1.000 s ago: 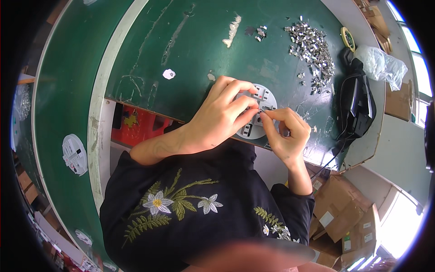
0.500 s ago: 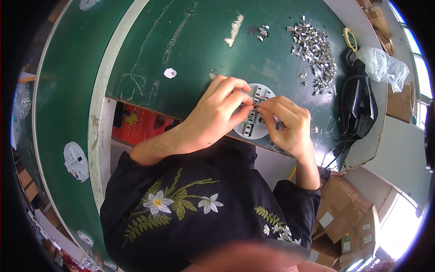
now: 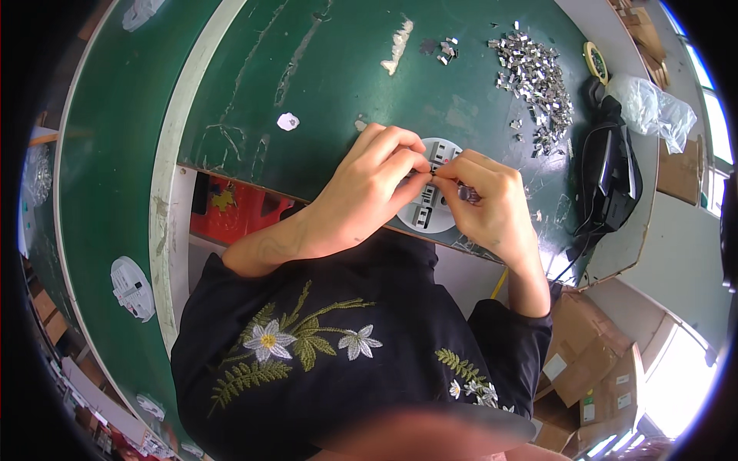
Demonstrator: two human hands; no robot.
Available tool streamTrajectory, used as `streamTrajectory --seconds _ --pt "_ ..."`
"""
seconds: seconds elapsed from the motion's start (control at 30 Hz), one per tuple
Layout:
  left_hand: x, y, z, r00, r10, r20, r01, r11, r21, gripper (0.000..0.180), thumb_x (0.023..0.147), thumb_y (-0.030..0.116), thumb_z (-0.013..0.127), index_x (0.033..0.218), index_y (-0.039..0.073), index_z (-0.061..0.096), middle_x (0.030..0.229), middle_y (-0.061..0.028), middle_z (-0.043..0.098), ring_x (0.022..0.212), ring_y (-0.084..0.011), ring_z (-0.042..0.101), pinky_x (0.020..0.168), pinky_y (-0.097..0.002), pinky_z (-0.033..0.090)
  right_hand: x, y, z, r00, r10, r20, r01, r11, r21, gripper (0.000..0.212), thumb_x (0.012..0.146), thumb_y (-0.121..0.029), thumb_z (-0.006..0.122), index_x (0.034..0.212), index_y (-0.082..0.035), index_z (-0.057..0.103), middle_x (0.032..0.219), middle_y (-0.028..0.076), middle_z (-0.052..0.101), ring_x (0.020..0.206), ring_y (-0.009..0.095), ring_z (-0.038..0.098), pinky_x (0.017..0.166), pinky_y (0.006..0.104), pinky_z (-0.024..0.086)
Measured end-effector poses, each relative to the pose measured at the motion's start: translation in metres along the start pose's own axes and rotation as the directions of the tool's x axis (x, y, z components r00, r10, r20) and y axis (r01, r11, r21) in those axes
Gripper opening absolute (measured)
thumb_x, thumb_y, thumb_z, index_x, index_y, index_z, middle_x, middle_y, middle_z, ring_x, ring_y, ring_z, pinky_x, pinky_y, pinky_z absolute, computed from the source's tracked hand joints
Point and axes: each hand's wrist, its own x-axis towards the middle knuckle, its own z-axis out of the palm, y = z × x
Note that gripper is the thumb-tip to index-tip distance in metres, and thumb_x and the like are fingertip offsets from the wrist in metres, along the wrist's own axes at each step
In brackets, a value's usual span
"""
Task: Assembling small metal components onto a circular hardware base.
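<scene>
A round white plastic base [image 3: 409, 218] with slots and small grey fittings lies on the green bench near its front edge, partly covered by my hands. My left hand [image 3: 375, 175] leans over its left side, thumb and index finger pinched near the middle. From the other side my right hand [image 3: 494, 198] meets it, its thumb and index tips also pinched together. What lies between the fingertips is too small to make out. Several shiny metal pieces [image 3: 467, 194] show under the curled fingers of my right hand.
A heap of small metal clips [image 3: 534, 88] is spread at the back right, with a few clips [image 3: 447, 51] apart from it. A black device [image 3: 607, 173], a tape roll [image 3: 594, 63] and a clear plastic bag [image 3: 649, 111] are at right. Left, a green belt carries white round parts [image 3: 132, 288].
My right hand has shifted slightly left and its fingers have closed in toward my left fingertips. The white base has moved a little up. White parts on the left belt have slid nearer.
</scene>
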Motion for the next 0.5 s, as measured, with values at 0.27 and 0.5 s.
streamTrajectory --seconds 0.27,0.5 --pt "-0.0015 -0.0010 -0.0011 1.000 0.012 0.012 -0.012 1.000 -0.018 0.019 0.076 -0.001 0.076 0.090 0.001 0.065 0.103 -0.0060 0.062 0.089 -0.0239 0.058 0.074 -0.0346 0.048 0.0025 -0.0058 -0.0046 0.994 0.024 0.103 -0.017 0.997 -0.073 0.011 0.078 0.006 0.066 0.087 0.002 0.061 0.081 0.016 0.060 0.068 0.033 0.062 0.060 0.0366 0.049" --pt "-0.0013 -0.0056 0.0005 1.000 -0.028 0.015 0.028 0.999 -0.047 0.020 0.074 -0.002 0.077 0.091 0.002 0.066 0.104 -0.0057 0.062 0.089 -0.0242 0.059 0.075 -0.0347 0.048 0.0015 0.0041 -0.0002 0.997 -0.024 0.078 0.024 1.000 0.003 0.008 0.079 0.008 0.061 0.084 0.002 0.059 0.080 0.015 0.059 0.070 0.032 0.061 0.059 0.0365 0.047"
